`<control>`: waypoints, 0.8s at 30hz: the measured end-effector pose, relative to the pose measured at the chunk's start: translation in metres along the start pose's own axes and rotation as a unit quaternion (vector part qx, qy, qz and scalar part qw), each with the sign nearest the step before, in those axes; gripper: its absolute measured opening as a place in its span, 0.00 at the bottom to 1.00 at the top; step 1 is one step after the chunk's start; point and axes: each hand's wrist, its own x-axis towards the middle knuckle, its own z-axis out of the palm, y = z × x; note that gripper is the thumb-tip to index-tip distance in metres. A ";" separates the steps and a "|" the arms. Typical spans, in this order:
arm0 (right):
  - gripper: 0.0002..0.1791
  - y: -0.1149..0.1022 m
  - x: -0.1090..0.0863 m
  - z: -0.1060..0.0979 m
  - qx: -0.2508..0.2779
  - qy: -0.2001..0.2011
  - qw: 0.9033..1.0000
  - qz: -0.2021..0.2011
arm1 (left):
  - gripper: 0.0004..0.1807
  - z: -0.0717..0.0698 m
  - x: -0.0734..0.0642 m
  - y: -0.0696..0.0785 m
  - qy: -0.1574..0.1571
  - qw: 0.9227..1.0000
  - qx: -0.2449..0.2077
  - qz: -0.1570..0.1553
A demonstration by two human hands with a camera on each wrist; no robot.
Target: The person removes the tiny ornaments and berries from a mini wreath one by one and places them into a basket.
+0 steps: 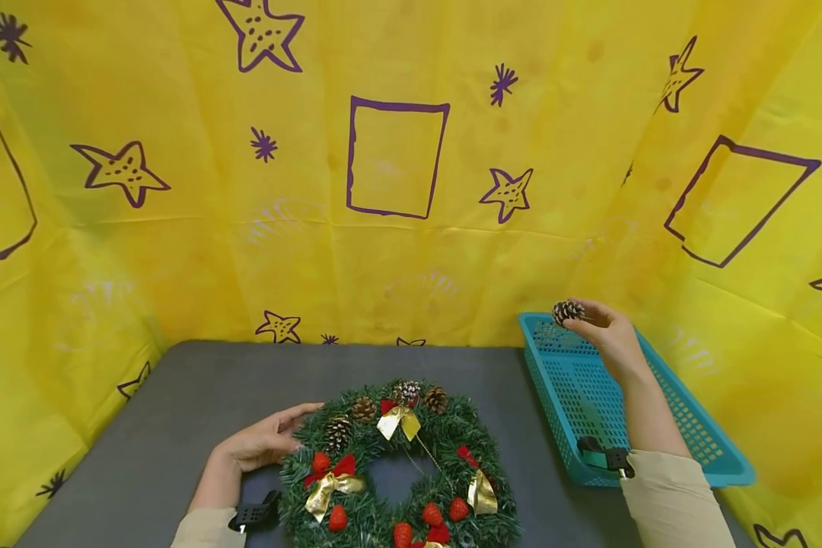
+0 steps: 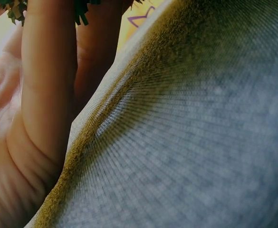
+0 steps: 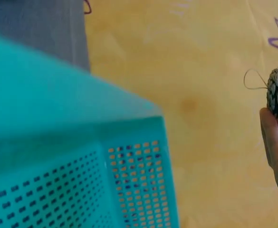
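Observation:
A green Christmas wreath [image 1: 489,434] with gold bows, red berries and pine cones lies on the dark table. My left hand [image 1: 267,441] touches its left edge, the fingers fairly straight; in the left wrist view the fingers [image 2: 48,71] reach up to the greenery, their tips partly hidden. High over the far end of a teal basket [image 1: 555,415], my right hand [image 1: 610,331] pinches a loose pine cone [image 1: 567,312] with pale-tipped scales. In the right wrist view a thin loop of string sticks out from the pine cone [image 3: 276,92].
The basket with perforated walls stands on the right side of the table [image 1: 212,388], close to the yellow curtain [image 1: 397,281]. This curtain, printed with purple stars and frames, surrounds the table at the back and sides.

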 end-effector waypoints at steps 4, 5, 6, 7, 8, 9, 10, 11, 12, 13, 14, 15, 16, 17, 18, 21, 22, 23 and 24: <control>0.35 0.006 0.001 -0.005 0.028 0.006 1.000 0.007 | 0.38 0.000 0.001 -0.001 0.001 1.000 0.000 -0.001; 0.35 0.007 0.002 -0.006 0.027 0.008 1.000 0.007 | 0.38 0.000 0.001 -0.001 0.001 1.000 0.002 -0.002; 0.35 0.009 0.003 -0.007 0.030 0.011 0.999 0.007 | 0.37 0.000 0.001 -0.001 0.000 1.000 0.003 -0.001; 0.35 0.010 0.003 -0.008 0.037 0.014 0.999 0.008 | 0.37 -0.001 0.001 -0.001 -0.002 1.000 0.003 0.002; 0.35 0.012 0.004 -0.009 0.050 0.015 0.999 0.010 | 0.37 -0.001 0.000 -0.001 -0.003 1.000 0.002 0.003; 0.35 0.014 0.005 -0.010 0.057 0.016 0.998 0.011 | 0.37 -0.002 0.000 -0.002 -0.004 1.000 0.001 0.003; 0.35 0.015 0.006 -0.010 0.055 0.018 0.998 0.011 | 0.37 -0.002 -0.001 -0.002 -0.006 1.000 0.000 0.004; 0.35 0.017 0.008 -0.011 0.055 0.020 0.998 0.011 | 0.36 -0.003 -0.001 -0.002 -0.006 1.000 -0.001 0.005; 0.35 0.019 0.009 -0.011 0.059 0.022 0.998 0.014 | 0.36 -0.003 -0.001 -0.003 -0.007 1.000 -0.001 0.006; 0.35 0.021 0.010 -0.012 0.059 0.024 0.998 0.016 | 0.36 -0.004 -0.002 -0.003 -0.005 1.000 0.001 0.006; 0.35 0.023 0.012 -0.012 0.057 0.026 0.998 0.019 | 0.37 -0.004 -0.002 -0.003 -0.002 1.000 0.003 0.005; 0.36 0.025 0.013 -0.013 0.062 0.029 0.997 0.023 | 0.37 -0.004 -0.002 -0.002 0.000 1.000 0.004 0.004; 0.36 0.027 0.013 -0.014 0.059 0.032 0.997 0.027 | 0.37 -0.003 -0.001 -0.002 0.003 1.000 0.006 0.004; 0.37 0.030 0.014 -0.015 0.056 0.036 0.997 0.033 | 0.37 -0.003 -0.001 -0.002 0.005 1.000 0.007 0.002; 0.38 0.033 0.015 -0.016 0.049 0.039 0.997 0.039 | 0.37 -0.002 -0.001 -0.001 0.006 1.000 0.008 0.002; 0.39 0.043 0.017 -0.018 0.005 0.046 0.997 0.063 | 0.37 -0.001 -0.001 0.000 0.002 1.000 0.006 0.002; 0.39 0.046 0.017 -0.019 -0.022 0.045 0.996 0.071 | 0.36 0.000 -0.001 0.001 -0.001 1.000 0.005 0.003; 0.40 0.049 0.017 -0.019 -0.041 0.043 0.995 0.078 | 0.36 0.000 -0.001 0.001 -0.005 1.000 0.003 0.005; 0.40 0.052 0.018 -0.019 -0.057 0.041 0.994 0.086 | 0.35 0.001 -0.001 0.001 -0.007 1.000 0.001 0.007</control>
